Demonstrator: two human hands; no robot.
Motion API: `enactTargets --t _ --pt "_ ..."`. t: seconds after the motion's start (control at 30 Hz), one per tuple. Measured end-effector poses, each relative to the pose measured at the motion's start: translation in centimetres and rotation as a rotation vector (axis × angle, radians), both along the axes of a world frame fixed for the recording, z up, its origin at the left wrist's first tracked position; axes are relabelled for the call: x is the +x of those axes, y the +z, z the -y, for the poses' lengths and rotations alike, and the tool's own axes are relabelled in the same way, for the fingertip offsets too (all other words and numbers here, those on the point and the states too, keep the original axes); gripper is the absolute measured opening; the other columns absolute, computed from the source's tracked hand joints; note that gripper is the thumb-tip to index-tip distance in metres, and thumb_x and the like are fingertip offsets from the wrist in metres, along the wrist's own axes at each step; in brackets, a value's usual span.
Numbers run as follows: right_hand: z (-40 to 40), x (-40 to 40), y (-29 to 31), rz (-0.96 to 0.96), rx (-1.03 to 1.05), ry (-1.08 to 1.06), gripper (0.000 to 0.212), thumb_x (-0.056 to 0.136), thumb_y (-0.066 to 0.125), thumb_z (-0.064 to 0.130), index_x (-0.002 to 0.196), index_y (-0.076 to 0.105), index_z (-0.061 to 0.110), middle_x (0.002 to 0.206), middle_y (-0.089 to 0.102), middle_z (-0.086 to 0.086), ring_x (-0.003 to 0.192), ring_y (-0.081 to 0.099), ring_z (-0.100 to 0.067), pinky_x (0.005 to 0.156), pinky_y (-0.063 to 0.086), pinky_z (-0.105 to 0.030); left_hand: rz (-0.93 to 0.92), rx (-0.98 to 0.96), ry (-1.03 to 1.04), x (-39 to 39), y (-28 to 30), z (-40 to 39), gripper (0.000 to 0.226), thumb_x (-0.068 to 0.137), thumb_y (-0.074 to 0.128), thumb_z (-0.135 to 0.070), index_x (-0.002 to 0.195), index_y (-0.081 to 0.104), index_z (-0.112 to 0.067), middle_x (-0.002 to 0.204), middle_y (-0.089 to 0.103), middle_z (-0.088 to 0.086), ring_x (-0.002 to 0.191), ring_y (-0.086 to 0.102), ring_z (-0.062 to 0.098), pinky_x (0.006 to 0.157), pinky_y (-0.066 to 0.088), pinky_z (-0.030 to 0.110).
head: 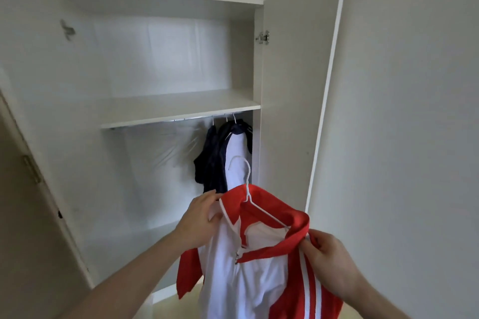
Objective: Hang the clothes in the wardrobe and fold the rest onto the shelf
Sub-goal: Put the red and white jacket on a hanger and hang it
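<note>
Both hands hold the red-and-white zip jacket (259, 261) before the open wardrobe: left hand (199, 223) pinching one shoulder, right hand (329, 259) gripping the collar. I'd square it on the white wire hanger (247, 184) first, then hook the metal rail (181, 119) beside the dark hanging clothes (215, 153).

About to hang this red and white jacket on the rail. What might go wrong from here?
1. The collar sits loosely on the white hanger; the red and white jacket may slip off once the left hand and right hand let go.
2. The hung clothes crowd the rail's right end; the hook might snag them.
</note>
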State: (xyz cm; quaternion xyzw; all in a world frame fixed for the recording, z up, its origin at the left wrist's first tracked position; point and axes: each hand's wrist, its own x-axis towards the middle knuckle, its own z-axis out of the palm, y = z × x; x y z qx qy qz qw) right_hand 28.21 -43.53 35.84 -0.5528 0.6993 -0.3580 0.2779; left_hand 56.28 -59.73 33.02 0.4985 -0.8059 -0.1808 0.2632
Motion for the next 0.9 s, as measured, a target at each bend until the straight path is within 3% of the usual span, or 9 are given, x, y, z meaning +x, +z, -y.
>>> enactTargets --t 0.1,0.2,0.27,0.33,0.47,0.67,0.73,0.9 --pt "5.3 0.9 -0.2 -0.029 0.001 0.045 0.038 0.096 0.047 0.046 0.077 0.068 0.02 0.072 0.072 0.002 0.067 0.067 -0.012 0.068 0.054 -0.035 0.026 0.02 0.071 1.7 0.4 3.8 0.05 0.099 0.06 -0.022 0.148 0.048 -0.026 0.156 0.042 -0.005 0.146 0.035 0.018 0.121 0.027 0.036" --pt "10.9 1.4 -0.7 0.046 -0.024 0.108 0.038 0.102 0.05 0.031 0.087 0.069 0.002 0.082 0.071 -0.016 0.08 0.069 -0.03 0.077 0.054 -0.042 0.013 0.055 0.162 3.2 1.0 7.2 0.052 0.096 0.061 -0.017 0.147 0.049 -0.021 0.152 0.047 -0.003 0.141 0.042 0.017 0.118 0.032 0.032" --pt "14.3 1.6 -0.7 0.099 -0.007 0.157 0.038 0.104 0.049 0.029 0.088 0.072 0.005 0.082 0.074 -0.012 0.08 0.072 -0.024 0.075 0.058 -0.036 -0.003 0.092 0.23 4.0 1.5 9.2 0.051 0.096 0.061 -0.018 0.146 0.05 -0.022 0.149 0.049 -0.002 0.136 0.045 0.014 0.112 0.034 0.026" --pt "17.6 1.9 -0.4 0.141 0.029 0.203 0.039 0.106 0.046 0.033 0.088 0.075 0.014 0.083 0.078 0.002 0.078 0.073 -0.011 0.069 0.057 -0.02 -0.021 0.101 0.296 4.5 2.1 11.2 0.047 0.096 0.063 -0.021 0.142 0.053 -0.024 0.145 0.051 -0.003 0.131 0.048 0.012 0.106 0.033 0.022" --pt "24.4 3.1 -0.7 0.177 0.083 0.275 0.047 0.106 0.043 0.043 0.099 0.073 0.007 0.092 0.077 -0.01 0.085 0.075 -0.024 0.084 0.061 -0.037 -0.035 0.079 0.391 5.7 3.0 14.4 0.044 0.095 0.065 -0.02 0.138 0.056 -0.021 0.145 0.051 0.001 0.133 0.048 0.016 0.106 0.03 0.022" --pt "31.6 7.2 -1.4 0.328 0.189 0.281 0.037 0.106 0.041 0.047 0.093 0.07 0.027 0.071 0.075 0.017 0.066 0.072 -0.001 0.053 0.048 -0.009 0.037 0.104 0.454 8.8 4.2 18.9 0.048 0.094 0.066 -0.016 0.14 0.054 -0.023 0.152 0.044 0.003 0.136 0.046 0.021 0.112 0.033 0.029" --pt "34.1 8.6 -1.9 0.371 0.191 0.249 0.032 0.107 0.041 0.046 0.092 0.066 0.031 0.066 0.072 0.021 0.061 0.071 0.0 0.046 0.045 -0.007 0.033 0.101 0.457 10.1 4.7 21.3 0.047 0.093 0.066 -0.016 0.138 0.055 -0.023 0.151 0.045 0.002 0.131 0.051 0.023 0.113 0.036 0.033" --pt "40.2 12.5 -3.1 0.472 0.181 0.155 0.031 0.107 0.041 0.044 0.09 0.063 0.03 0.082 0.072 0.01 0.076 0.07 -0.009 0.056 0.047 -0.017 0.007 0.086 0.432 12.6 4.9 28.2 0.041 0.091 0.067 -0.019 0.13 0.059 -0.027 0.144 0.048 0.001 0.131 0.049 0.021 0.112 0.04 0.039"
